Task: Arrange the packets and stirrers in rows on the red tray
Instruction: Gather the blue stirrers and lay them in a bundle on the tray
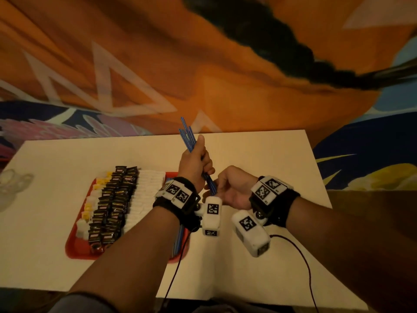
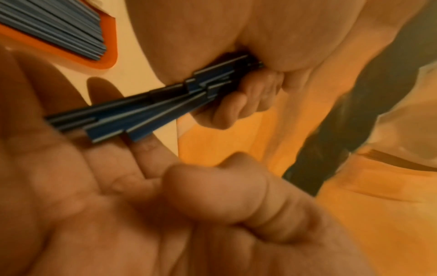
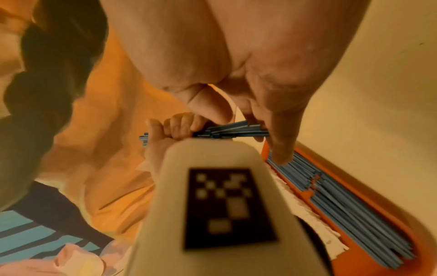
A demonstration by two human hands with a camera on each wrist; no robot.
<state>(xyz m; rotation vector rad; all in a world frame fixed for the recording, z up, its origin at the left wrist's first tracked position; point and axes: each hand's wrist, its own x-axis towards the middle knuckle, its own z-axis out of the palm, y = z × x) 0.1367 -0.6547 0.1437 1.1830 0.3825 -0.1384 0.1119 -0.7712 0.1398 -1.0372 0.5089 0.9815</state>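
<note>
White table (image 1: 259, 154) under both hands; red tray (image 1: 74, 247) lies on it, below and to the outer side of the left forearm, the forearm crossing its right part; tray nearly full. Rows run along the tray's long axis, away from the person: yellow and white packets (image 1: 86, 207) farthest from the hands, then dark packets (image 1: 112, 199), then white packets (image 1: 144, 195) nearest the left wrist; laid blue stirrers (image 3: 343, 201) fill the strip directly beneath the left wrist, lying lengthwise, parallel to the packet rows.

Left hand (image 1: 195, 163) clenched round a bundle of blue stirrers (image 1: 188, 137), gripped near mid-length and raised off the table; bundle's long axis slants, upper ends pointing up and away from the person, fanned and uneven above the fist; lower ends point down toward the right hand. Right hand (image 1: 232, 188) sits just beside and below the left, palm turned toward it, fingers (image 2: 151, 147) loosely bent, fingertips meeting the lower stirrer ends; whether it pinches them or only butts against them cannot be told.

Judgement: bundle is held upright so the right hand can square the staggered ends before laying; one-hand grip at mid-length leaves both ends free for this; next, bundle should turn parallel to the laid stirrers. Risk: loose stirrers sliding out of the fist.
</note>
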